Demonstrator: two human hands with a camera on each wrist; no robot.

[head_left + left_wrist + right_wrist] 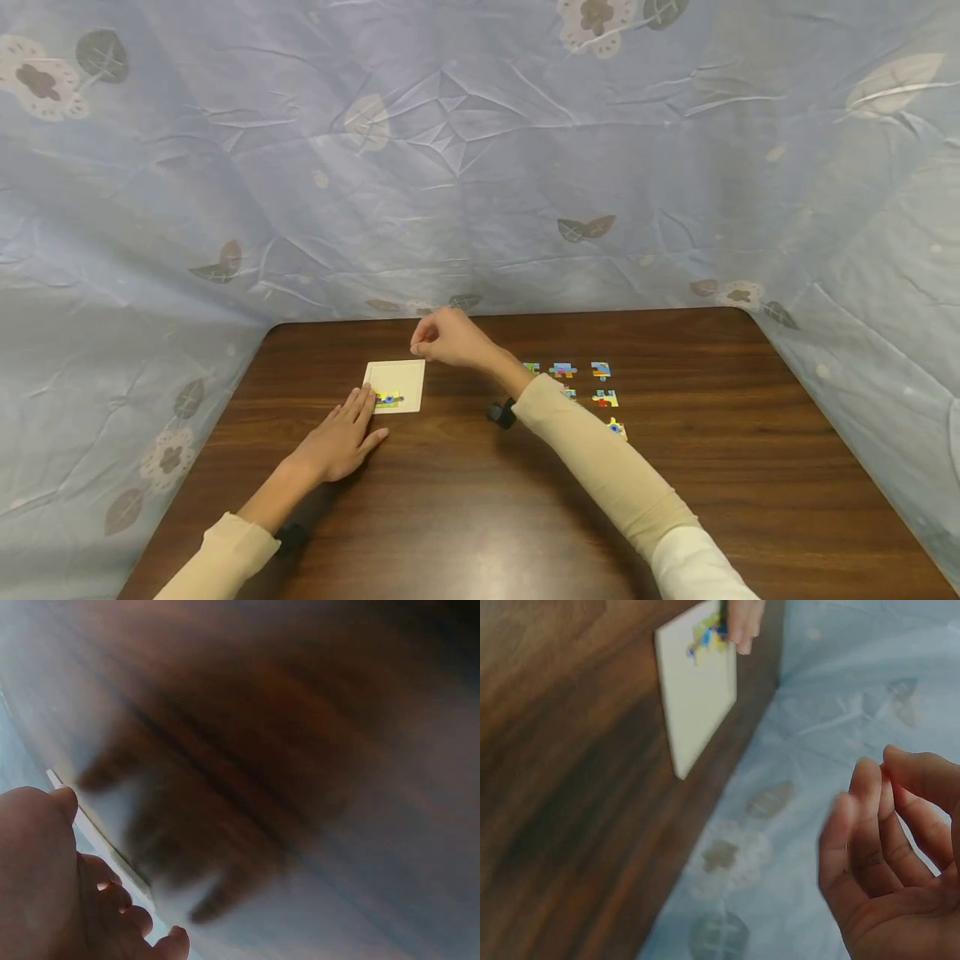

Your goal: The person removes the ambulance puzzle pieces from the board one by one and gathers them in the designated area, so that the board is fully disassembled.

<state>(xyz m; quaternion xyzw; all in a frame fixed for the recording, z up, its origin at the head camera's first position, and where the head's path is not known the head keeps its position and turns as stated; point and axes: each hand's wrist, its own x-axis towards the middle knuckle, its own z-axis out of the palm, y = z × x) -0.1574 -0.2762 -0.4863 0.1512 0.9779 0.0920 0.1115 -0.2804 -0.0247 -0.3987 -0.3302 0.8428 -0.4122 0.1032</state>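
A cream square puzzle tray lies on the table, with colourful yellow, green and blue jigsaw pieces in its near left corner. My left hand rests at the tray's left edge, fingers extended and thumb spread toward the near side. In the left wrist view only the tray's pale edge shows beyond the left hand's fingers. Above the tray's far right corner hovers my right hand, apart from it. Its fingers are loosely curled, thumb close to the fingertips; nothing shows between them in the right wrist view.
Several loose jigsaw pieces lie in rows on the right half of the brown table. My right forearm partly covers them. A floral curtain hangs along the table's back and sides.
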